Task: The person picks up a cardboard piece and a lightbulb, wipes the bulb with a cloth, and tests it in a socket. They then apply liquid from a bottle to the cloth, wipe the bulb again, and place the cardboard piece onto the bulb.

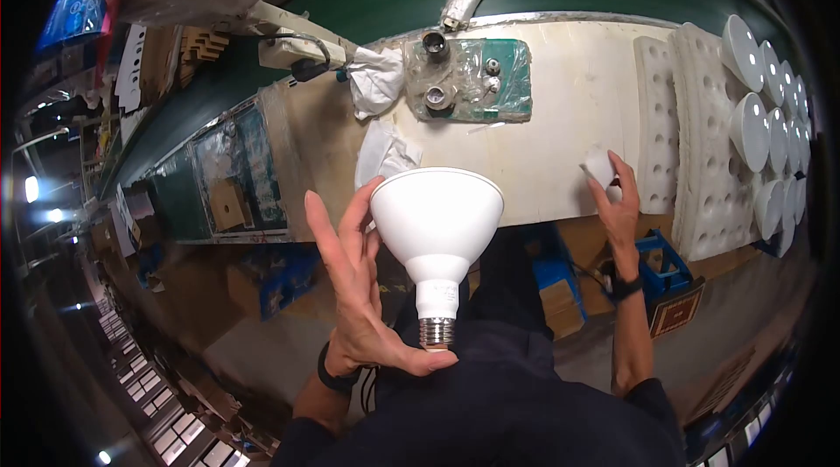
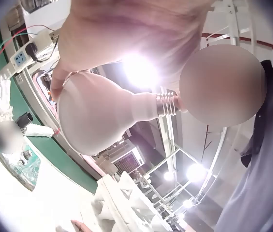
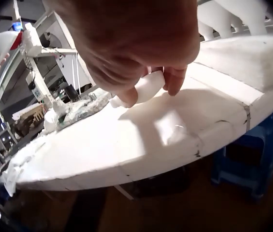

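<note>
My left hand [image 1: 354,327] holds a white reflector light bulb [image 1: 437,213] in front of my body, its wide face away from me and its metal screw base toward me. The thumb presses against the end of that base, while the fingers reach up to the bulb's rim; the left wrist view shows the same bulb [image 2: 102,108] from its side. Over the right part of the workbench, my right hand [image 1: 619,211] pinches a small white rounded piece [image 3: 150,88] between thumb and fingers, low over the surface. Part of this piece is hidden by the fingers.
A plastic-wrapped green board [image 1: 512,73] with lamp sockets [image 1: 435,45] stands at the back of the workbench [image 1: 560,99]. White cloths [image 1: 376,82] lie left of it. On the right are foam trays [image 1: 700,134] with holes and several white bulbs [image 1: 748,130]. A blue stool [image 1: 661,261] stands below.
</note>
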A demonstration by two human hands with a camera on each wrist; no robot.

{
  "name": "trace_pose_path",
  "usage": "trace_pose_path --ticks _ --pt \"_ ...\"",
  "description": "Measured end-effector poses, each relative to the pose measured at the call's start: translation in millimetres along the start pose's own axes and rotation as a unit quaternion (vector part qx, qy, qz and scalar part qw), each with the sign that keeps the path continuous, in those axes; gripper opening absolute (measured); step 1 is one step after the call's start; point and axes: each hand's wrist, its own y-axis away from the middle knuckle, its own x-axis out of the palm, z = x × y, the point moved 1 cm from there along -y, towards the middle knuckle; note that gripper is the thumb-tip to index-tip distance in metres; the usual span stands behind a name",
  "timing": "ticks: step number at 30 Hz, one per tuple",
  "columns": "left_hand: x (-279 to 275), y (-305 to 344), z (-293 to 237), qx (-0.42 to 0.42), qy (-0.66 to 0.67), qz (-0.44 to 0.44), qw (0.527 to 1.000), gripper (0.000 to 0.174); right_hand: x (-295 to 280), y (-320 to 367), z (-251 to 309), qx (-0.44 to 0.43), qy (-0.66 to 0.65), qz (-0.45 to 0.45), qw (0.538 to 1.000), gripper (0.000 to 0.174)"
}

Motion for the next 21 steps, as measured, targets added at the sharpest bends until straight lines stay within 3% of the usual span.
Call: trace_pose_path --ticks 2,4,5,6,7,9,11,13,15,17,19,20,21 --pt "-9.4 -4.8 2.2 0.021 -0.039 0.024 0.999 0.178 -21.5 18.4 102.3 -0.062 -0.086 -0.012 0.994 0.058" --pt "-11.5 -3.2 -2.0 0.047 -0.071 0.052 0.995 0.176 -33.4 34.9 196.8 -0.234 -0.133 0.093 0.959 0.060" --pt "-12.3 -1.3 -6.7 0.050 -0.092 0.074 0.992 0.177 -26.2 41.9 231.0 -0.245 -0.170 0.165 0.940 0.058" --pt "-14.8 0.8 -12.1 0.051 -0.114 0.097 0.987 0.178 -16.1 42.4 260.2 -0.291 -0.120 0.176 0.933 0.057" --pt "-18.4 2.5 -17.6 0.069 -0.134 0.108 0.983 0.177 -2.8 40.1 273.0 -0.307 -0.114 0.128 0.936 0.050" --pt "-32.2 4.2 -23.2 0.080 -0.123 0.107 0.983 0.171 10.4 20.4 283.4 -0.326 -0.079 0.106 0.936 0.045" --pt "-47.0 10.1 -22.7 0.090 -0.126 0.101 0.983 0.171 24.1 13.5 283.7 -0.268 -0.139 0.099 0.948 0.040" --pt "-58.1 13.2 -19.4 0.099 -0.039 0.050 0.993 0.170 21.6 25.0 298.6 -0.338 -0.074 0.079 0.935 0.040" --pt "-62.3 16.0 -22.1 -0.003 0.142 -0.023 0.990 0.166 29.6 51.4 309.9 -0.346 -0.088 0.106 0.928 0.046" --pt "-70.1 21.9 -13.9 -0.043 0.216 -0.029 0.975 0.165 36.9 67.1 298.8 -0.363 -0.070 0.088 0.925 0.047" --pt "-78.5 24.9 -13.0 -0.061 0.252 -0.054 0.964 0.165 37.4 79.9 279.8 -0.306 -0.043 0.085 0.947 0.047" --pt "-82.2 26.4 -12.3 -0.084 0.283 -0.075 0.952 0.165 39.1 81.8 266.6 -0.226 -0.102 0.091 0.964 0.044" --pt "-84.0 25.4 -21.1 -0.090 0.278 -0.089 0.952 0.165 39.8 81.2 264.5 -0.202 -0.097 0.033 0.974 0.041"
